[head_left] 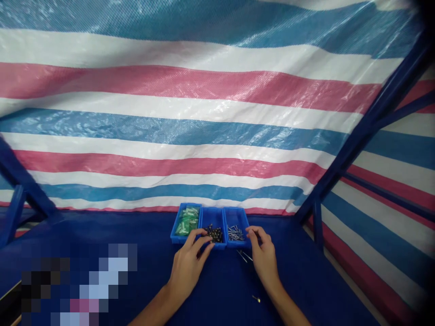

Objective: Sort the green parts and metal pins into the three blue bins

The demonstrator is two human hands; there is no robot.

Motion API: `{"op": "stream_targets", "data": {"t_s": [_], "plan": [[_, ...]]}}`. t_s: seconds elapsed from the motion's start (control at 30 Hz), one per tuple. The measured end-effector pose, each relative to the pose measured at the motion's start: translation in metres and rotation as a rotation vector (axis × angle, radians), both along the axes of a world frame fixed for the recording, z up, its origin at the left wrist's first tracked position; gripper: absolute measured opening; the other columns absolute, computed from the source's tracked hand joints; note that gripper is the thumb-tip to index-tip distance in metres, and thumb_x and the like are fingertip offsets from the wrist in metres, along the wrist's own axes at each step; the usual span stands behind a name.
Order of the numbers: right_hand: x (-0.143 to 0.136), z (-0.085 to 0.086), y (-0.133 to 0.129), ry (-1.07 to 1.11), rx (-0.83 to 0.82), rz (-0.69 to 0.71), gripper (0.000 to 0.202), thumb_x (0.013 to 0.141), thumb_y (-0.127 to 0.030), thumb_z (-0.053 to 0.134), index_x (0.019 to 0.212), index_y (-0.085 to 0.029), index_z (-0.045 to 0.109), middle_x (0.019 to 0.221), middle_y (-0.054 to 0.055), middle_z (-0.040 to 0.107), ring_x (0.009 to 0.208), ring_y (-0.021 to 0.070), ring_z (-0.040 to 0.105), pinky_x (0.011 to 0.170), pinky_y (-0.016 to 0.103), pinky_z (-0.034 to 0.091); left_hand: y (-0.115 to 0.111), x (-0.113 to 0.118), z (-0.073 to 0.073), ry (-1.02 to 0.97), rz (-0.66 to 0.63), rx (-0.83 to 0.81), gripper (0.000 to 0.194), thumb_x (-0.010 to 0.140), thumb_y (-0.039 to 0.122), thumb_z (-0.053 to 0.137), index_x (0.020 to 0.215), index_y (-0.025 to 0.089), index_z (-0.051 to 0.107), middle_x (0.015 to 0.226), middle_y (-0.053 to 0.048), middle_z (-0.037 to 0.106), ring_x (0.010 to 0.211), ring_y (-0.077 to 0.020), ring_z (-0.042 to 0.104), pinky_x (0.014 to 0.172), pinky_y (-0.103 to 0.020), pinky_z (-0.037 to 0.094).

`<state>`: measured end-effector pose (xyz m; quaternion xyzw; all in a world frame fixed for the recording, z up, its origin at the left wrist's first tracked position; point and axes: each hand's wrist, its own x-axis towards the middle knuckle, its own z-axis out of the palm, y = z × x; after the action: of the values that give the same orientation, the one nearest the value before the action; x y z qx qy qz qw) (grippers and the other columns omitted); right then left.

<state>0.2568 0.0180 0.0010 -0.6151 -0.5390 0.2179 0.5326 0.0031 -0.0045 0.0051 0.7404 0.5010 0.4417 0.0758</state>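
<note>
And here are three blue bins, side by side on the blue table (pixel 217 290): green packets (pixel 187 222) in the left bin (pixel 174 235), dark screws (pixel 215 234) in the middle bin (pixel 213 217), silver nails (pixel 235 233) in the right bin (pixel 234 215). The screws lie heaped at the near end, pointing every which way with no shared long axis; the nails are jumbled too, many of them slanting. No counting those heaps, nor the packets, they overlap too much! Out on the table, though, it's two thin silver pins (pixel 242 256), both slanting away to the left, and one brass screw (pixel 257 299), its long axis running mostly left to right, bright end to the right. Left hand (pixel 186 262) is at the near left of the dark screws, fingers curled, tips close to the thumb; whether it grips one, I can't tell. Right hand (pixel 265 260) is by the right bin's near right corner, nails just left of its nearly meeting thumb and forefinger, any hold unclear; the brass screw sits nearer the camera.
</note>
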Motion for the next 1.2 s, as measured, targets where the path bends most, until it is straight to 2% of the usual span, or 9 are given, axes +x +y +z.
{"op": "stream_targets", "data": {"t_s": [0.53, 0.8, 1.0, 1.07, 1.13, 1.17, 1.2], "plan": [[0.0, 0.001, -0.001, -0.001, 0.002, -0.003, 0.038, 0.1, -0.059, 0.056, 0.104, -0.027, 0.076, 0.101, 0.008, 0.075, 0.1, 0.0311, 0.065, 0.084, 0.039, 0.052, 0.0, 0.001, -0.001, -0.005, 0.023, -0.03, 0.024, 0.11, 0.043, 0.054, 0.115, 0.029, 0.073, 0.138, -0.005, 0.064, 0.061, -0.0103, 0.067, 0.062, -0.027, 0.062], [0.0, 0.001, -0.001, 0.011, -0.006, 0.003, 0.037, 0.1, -0.058, 0.055, 0.105, -0.027, 0.076, 0.103, 0.008, 0.075, 0.1, 0.0309, 0.065, 0.09, 0.041, 0.052, -0.001, 0.001, -0.001, -0.001, 0.026, -0.013, 0.027, 0.111, 0.046, 0.052, 0.116, 0.029, 0.073, 0.136, -0.005, 0.065, 0.06, -0.0105, 0.067, 0.061, -0.027, 0.062], [0.0, 0.001, -0.001, -0.011, 0.001, 0.001, 0.036, 0.101, -0.056, 0.054, 0.105, -0.027, 0.075, 0.102, 0.007, 0.075, 0.104, 0.0313, 0.064, 0.091, 0.041, 0.051, 0.001, -0.001, -0.004, 0.028, 0.022, -0.011, 0.028, 0.112, 0.04, 0.052, 0.131, 0.029, 0.068, 0.14, -0.007, 0.065, 0.059, -0.0098, 0.066, 0.061, -0.027, 0.063], [-0.001, 0.002, -0.001, -0.012, 0.01, -0.005, 0.036, 0.101, -0.056, 0.055, 0.104, -0.028, 0.076, 0.102, 0.007, 0.075, 0.103, 0.031, 0.064, 0.091, 0.041, 0.051, -0.003, 0.0, -0.001, 0.051, -0.016, 0.024, 0.03, 0.112, 0.036, 0.052, 0.137, 0.029, 0.066, 0.141, -0.008, 0.065, 0.068, -0.0122, 0.072, 0.068, -0.028, 0.065], [-0.001, 0.002, -0.001, -0.011, 0.017, -0.01, 0.036, 0.1, -0.057, 0.055, 0.103, -0.028, 0.076, 0.101, 0.007, 0.075, 0.103, 0.0309, 0.064, 0.091, 0.04, 0.051, -0.011, 0.003, 0.007, 0.103, -0.101, 0.101, 0.032, 0.112, 0.03, 0.052, 0.141, 0.03, 0.064, 0.141, -0.009, 0.067, 0.094, -0.0192, 0.077, 0.085, -0.033, 0.065], [-0.001, 0.002, -0.001, -0.01, 0.017, -0.01, 0.036, 0.1, -0.057, 0.056, 0.103, -0.028, 0.076, 0.101, 0.007, 0.075, 0.103, 0.0309, 0.064, 0.091, 0.04, 0.051, -0.017, 0.006, 0.012, 0.15, -0.172, 0.148, 0.033, 0.111, 0.028, 0.053, 0.142, 0.03, 0.065, 0.141, -0.009, 0.068, 0.11, -0.0239, 0.075, 0.096, -0.04, 0.063], [-0.001, 0.002, -0.001, -0.01, 0.016, -0.011, 0.036, 0.101, -0.057, 0.056, 0.103, -0.028, 0.076, 0.101, 0.007, 0.075, 0.102, 0.0309, 0.064, 0.091, 0.04, 0.051, -0.023, 0.01, 0.017, 0.204, -0.246, 0.166, 0.033, 0.111, 0.025, 0.054, 0.141, 0.031, 0.066, 0.14, -0.008, 0.07, 0.116, -0.0261, 0.074, 0.1, -0.044, 0.061]]}}
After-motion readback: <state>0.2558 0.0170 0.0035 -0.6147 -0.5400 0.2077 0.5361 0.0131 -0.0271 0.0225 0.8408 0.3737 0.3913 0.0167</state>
